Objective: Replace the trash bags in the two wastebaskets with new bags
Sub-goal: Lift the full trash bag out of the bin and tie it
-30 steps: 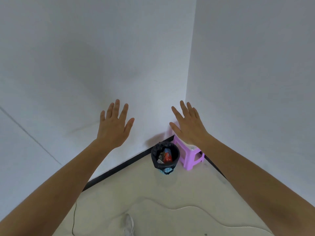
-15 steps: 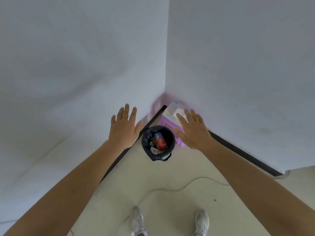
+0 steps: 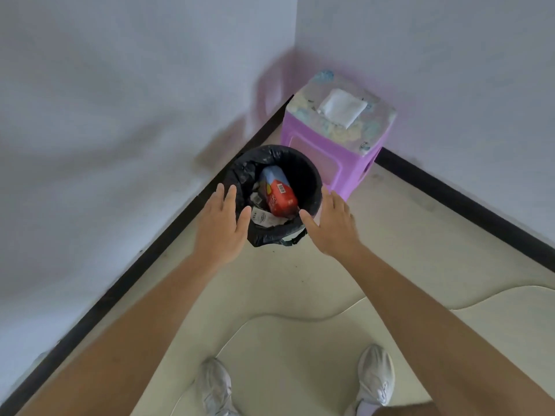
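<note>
A small round wastebasket lined with a black trash bag stands on the floor in the room's corner. Inside lie a red carton and crumpled paper. My left hand hovers at the basket's left rim, fingers spread, holding nothing. My right hand hovers at the right rim, also spread and empty. Whether either hand touches the bag I cannot tell. A folded white bag lies on the purple stool just behind the basket.
White walls with a black baseboard meet in the corner behind the stool. The left wall runs close beside the basket. My two grey shoes stand on the beige floor below.
The view has tilted down and moved closer to the corner. Both hands have dropped from in front of the wall to either side of the basket's rim.
</note>
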A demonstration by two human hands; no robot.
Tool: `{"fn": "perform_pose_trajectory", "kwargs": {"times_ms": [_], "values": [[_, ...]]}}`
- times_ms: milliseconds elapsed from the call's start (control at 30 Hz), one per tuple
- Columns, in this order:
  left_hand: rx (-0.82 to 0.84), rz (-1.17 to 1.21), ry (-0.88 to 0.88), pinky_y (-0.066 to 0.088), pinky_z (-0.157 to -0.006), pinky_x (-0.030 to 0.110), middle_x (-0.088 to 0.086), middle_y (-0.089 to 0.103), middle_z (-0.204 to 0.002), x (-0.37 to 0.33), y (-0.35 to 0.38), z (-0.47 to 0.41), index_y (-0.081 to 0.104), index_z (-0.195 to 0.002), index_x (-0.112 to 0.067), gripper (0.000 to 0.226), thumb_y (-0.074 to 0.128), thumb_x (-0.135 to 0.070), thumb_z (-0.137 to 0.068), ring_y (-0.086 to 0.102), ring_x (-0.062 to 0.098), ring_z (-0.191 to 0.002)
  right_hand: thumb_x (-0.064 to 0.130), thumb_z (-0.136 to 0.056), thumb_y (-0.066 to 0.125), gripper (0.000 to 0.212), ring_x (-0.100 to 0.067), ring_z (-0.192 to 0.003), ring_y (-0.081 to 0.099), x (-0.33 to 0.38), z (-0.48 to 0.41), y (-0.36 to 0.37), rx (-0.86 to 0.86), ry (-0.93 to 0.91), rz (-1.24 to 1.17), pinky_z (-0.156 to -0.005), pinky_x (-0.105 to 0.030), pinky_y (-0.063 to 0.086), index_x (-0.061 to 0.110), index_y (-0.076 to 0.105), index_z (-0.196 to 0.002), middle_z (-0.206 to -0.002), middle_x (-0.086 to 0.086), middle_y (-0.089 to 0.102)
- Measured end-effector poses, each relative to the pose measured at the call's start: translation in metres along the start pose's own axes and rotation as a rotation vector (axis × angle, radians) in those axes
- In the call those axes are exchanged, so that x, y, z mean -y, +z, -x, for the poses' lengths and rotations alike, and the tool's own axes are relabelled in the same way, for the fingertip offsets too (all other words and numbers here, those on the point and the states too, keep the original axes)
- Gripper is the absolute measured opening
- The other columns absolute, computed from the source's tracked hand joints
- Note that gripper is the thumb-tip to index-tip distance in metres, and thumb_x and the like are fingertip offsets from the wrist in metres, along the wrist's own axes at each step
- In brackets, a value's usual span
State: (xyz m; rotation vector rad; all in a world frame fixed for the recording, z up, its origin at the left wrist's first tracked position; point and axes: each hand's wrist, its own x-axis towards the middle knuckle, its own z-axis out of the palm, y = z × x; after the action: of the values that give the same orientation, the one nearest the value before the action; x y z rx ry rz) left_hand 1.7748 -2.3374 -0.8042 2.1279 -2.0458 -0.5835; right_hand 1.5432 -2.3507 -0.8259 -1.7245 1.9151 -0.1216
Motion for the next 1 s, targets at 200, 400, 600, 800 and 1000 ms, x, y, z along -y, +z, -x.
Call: {"fn": "perform_pose_trajectory", "kwargs": {"times_ms": [200, 400, 600, 800, 1000], "values": [[-0.199, 0.299, -0.169, 0.012, -0.119, 0.032, 0.013, 0.017, -0.163, 0.054, 0.126, -0.039, 0.018, -0.155, -0.005, 0.067, 0.045, -0.035, -0.101, 0.013, 0.024, -0.151, 0.062, -0.089, 0.059, 0.107, -0.032, -0.153, -0.001, -0.036, -0.034, 0.144, -0.097, 0.261, -0.608, -0.121, -0.05, 0.011, 0.018, -0.01, -0.158, -0.166, -0.01, -0.009], [-0.298, 0.724, -0.25, 0.036, -0.114, 0.047, 0.003, 0.04, -0.152, 0.094, 0.201, -0.083, 0.029, -0.15, -0.018, 0.077, 0.055, -0.042, -0.082, 0.039, 0.019, -0.139, 0.085, -0.073, 0.054, 0.122, -0.015, -0.153, 0.009, -0.056, -0.073, 0.225, -0.043, 0.32, -1.153, -0.124, -0.049, 0.014, 0.03, -0.014, -0.157, -0.167, 0.007, 0.001], [-0.53, 0.893, -0.275, 0.048, -0.103, 0.038, -0.001, 0.053, -0.139, 0.083, 0.235, -0.075, 0.03, -0.148, -0.021, 0.073, 0.057, -0.024, -0.08, 0.057, 0.015, -0.121, 0.07, -0.078, 0.049, 0.063, -0.019, -0.12, 0.054, -0.056, -0.092, 0.24, -0.137, 0.258, -1.113, -0.106, -0.049, 0.045, 0.033, 0.05, -0.128, -0.13, 0.0, 0.054], [-0.549, 1.012, -0.509, 0.052, -0.054, 0.032, 0.007, 0.062, -0.104, 0.083, 0.224, -0.04, 0.039, -0.124, -0.019, 0.04, 0.034, -0.051, -0.1, 0.07, 0.023, -0.079, 0.027, -0.08, 0.051, 0.034, -0.031, -0.095, 0.06, -0.07, -0.107, 0.167, -0.11, 0.344, -0.889, -0.079, -0.039, 0.054, 0.011, 0.059, -0.109, -0.097, -0.005, 0.06], [-0.082, 1.51, -0.969, 0.048, -0.095, 0.057, 0.014, 0.052, -0.132, 0.122, 0.204, -0.06, 0.032, -0.149, -0.013, 0.084, 0.029, -0.073, -0.09, 0.055, 0.034, -0.118, 0.014, -0.074, 0.043, 0.034, -0.032, -0.088, 0.056, -0.112, -0.101, 0.132, -0.121, 0.314, -0.705, -0.065, -0.033, 0.046, 0.011, 0.056, -0.105, -0.1, -0.011, 0.059]]}}
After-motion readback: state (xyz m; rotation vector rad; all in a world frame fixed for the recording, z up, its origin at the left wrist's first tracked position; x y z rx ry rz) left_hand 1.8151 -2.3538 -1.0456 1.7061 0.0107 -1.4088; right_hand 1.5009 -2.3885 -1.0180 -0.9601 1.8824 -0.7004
